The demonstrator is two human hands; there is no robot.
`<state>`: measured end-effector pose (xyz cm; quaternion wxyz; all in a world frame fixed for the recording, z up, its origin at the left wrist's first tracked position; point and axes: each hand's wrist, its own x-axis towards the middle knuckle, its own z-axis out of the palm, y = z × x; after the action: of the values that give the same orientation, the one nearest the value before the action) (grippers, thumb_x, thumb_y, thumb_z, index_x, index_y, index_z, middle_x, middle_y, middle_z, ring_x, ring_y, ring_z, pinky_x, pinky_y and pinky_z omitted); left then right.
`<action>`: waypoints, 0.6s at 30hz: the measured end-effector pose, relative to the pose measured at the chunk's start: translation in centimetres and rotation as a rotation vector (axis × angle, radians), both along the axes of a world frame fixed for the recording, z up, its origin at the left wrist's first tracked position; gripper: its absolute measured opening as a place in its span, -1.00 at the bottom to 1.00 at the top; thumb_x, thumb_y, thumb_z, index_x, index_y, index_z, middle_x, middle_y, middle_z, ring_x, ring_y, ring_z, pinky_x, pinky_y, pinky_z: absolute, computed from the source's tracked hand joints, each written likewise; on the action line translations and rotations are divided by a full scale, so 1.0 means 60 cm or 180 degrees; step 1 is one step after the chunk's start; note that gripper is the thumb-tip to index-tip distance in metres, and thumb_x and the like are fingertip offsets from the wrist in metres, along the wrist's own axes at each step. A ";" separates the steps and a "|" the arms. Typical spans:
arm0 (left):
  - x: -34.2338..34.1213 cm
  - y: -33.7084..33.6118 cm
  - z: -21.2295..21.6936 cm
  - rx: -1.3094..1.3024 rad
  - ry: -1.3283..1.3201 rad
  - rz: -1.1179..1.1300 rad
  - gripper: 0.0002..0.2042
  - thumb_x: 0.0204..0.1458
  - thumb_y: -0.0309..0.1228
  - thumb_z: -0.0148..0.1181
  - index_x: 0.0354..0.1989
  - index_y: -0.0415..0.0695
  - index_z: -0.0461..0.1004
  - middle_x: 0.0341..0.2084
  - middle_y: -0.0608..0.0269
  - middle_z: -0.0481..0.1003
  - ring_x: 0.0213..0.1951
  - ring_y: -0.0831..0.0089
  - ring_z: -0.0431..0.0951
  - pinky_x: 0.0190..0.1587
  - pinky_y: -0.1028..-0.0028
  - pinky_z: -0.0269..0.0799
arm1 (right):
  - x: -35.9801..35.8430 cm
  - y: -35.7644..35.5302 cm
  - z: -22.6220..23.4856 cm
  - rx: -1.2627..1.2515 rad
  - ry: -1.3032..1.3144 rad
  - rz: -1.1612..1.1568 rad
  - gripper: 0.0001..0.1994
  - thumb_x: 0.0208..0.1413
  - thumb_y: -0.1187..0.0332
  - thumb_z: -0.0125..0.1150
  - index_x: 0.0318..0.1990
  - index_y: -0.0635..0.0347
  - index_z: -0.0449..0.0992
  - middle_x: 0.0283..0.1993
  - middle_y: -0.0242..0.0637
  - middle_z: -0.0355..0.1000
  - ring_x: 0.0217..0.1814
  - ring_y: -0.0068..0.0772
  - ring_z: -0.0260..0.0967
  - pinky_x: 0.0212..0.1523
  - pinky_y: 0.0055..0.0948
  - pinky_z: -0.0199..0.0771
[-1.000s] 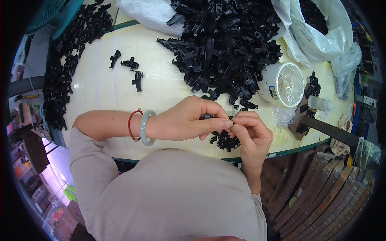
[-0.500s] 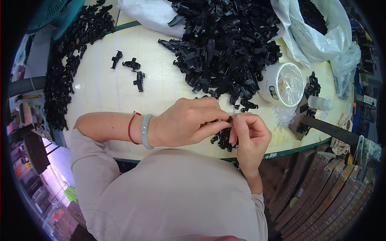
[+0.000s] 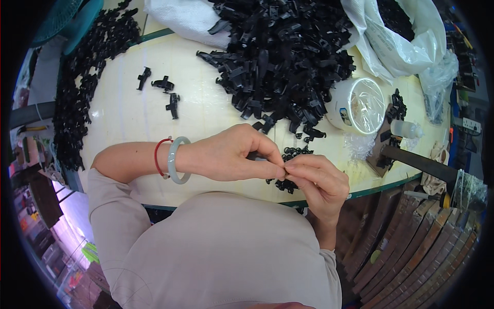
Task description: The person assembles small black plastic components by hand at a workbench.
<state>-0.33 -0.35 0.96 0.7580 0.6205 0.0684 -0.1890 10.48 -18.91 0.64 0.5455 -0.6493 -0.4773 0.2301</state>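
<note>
My left hand [image 3: 226, 154], with a pale bangle and a red cord at its wrist, is closed round a black plastic part [image 3: 254, 155], mostly hidden by the fingers. My right hand [image 3: 321, 183] meets it fingertip to fingertip, pinching at the same spot; whatever lies in that pinch is too small to make out. Just behind and below the fingertips lies a small heap of tiny black parts [image 3: 285, 185]. Beyond the hands rises a large pile of black plastic parts [image 3: 288, 62]. Three black clip-like pieces, one of them a cross-shaped part [image 3: 173, 105], lie apart at the left.
Along the table's left edge runs a band of black parts [image 3: 77, 113]. At right stand a white tub [image 3: 337, 105] lined with clear plastic, a small translucent bottle [image 3: 406, 130] and a dark metal bar [image 3: 419, 160]. An open white sack [image 3: 427, 46] sits at the far right.
My fingertips have come together slightly nearer to me and to the left. My right hand has turned, its fingers now stretched toward the left hand's pinch. The view has shifted slightly.
</note>
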 end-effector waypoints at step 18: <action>-0.007 -0.006 0.007 -0.0994 0.0124 0.0364 -0.60 0.20 -0.49 -0.25 0.22 -0.24 0.07 -0.18 0.20 0.33 -0.21 0.51 0.41 -0.11 0.51 0.37 | 0.135 0.008 0.049 -0.0260 -0.2370 -0.1452 -0.84 -0.15 0.65 0.27 -0.35 0.31 0.54 -0.33 -0.24 0.47 -0.44 -0.49 0.41 -0.51 -0.61 0.37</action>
<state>-0.72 -0.73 1.36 0.8533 0.4864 0.0880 -0.1659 18.60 -18.44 3.57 0.3470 -0.7978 -0.4763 -0.1273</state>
